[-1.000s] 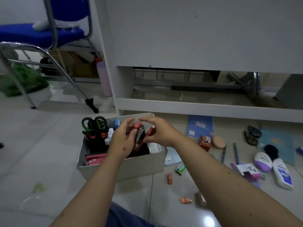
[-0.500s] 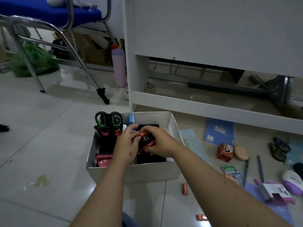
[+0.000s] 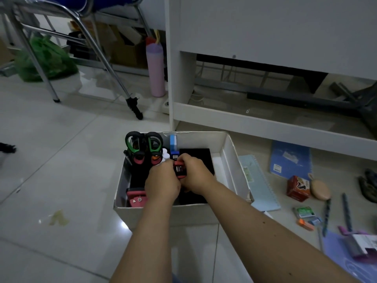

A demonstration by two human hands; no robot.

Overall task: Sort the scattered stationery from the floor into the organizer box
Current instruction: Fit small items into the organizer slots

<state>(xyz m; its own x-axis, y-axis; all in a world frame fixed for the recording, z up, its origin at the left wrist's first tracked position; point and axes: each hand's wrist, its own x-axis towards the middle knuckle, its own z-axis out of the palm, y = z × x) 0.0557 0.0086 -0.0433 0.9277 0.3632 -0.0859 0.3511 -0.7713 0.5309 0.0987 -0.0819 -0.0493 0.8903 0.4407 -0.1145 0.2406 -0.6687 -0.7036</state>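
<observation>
A white cardboard organizer box (image 3: 231, 152) stands on the tiled floor with black compartments inside. Both my hands are down inside it. My left hand (image 3: 161, 181) and my right hand (image 3: 195, 174) together grip a small red and black stapler (image 3: 179, 170) between them, low over the middle compartment. Green-handled scissors (image 3: 143, 142) stand upright at the box's back left, next to a blue item (image 3: 173, 142). A pink-red tool (image 3: 136, 199) lies at the front left corner. Scattered stationery lies on the floor to the right.
Right of the box lie a light blue spiral notebook (image 3: 259, 184), a darker blue notebook (image 3: 290, 158), a small red box (image 3: 297, 188), a tan oval (image 3: 320, 189), pens (image 3: 326, 217), erasers and a purple folder (image 3: 342, 254). A white desk (image 3: 265, 27), chair legs (image 3: 98, 52) and a pink bottle (image 3: 156, 70) stand behind.
My hands have lowered the stapler from above the box rim down into the box. The view has tilted downward and shifted left.
</observation>
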